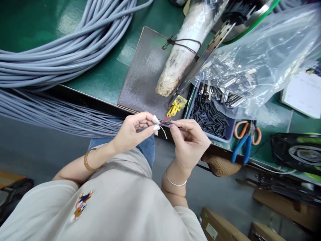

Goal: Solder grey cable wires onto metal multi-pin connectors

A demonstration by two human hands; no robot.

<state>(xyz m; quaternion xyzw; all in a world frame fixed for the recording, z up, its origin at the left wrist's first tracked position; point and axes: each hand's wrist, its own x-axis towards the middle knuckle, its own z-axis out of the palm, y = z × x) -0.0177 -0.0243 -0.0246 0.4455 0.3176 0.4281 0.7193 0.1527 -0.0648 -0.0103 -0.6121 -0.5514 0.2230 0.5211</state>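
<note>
My left hand (134,129) and my right hand (189,139) meet just below the bench edge. Between their fingertips runs a small bunch of thin coloured wires (165,122), red, blue and green, with a loose white strand hanging down. My left thumb and forefinger pinch the wire ends. My right hand's fingers are closed round the other side of the bunch. A bangle sits on my left wrist and a thin bracelet on my right.
Thick grey cable coils (65,50) fill the left of the green bench (105,77). A dark metal plate (145,73) bears a wrapped white roll (183,50). A blue tray of black sleeves (209,118), a plastic bag of connectors (253,67), scissors and blue pliers (247,137) lie right.
</note>
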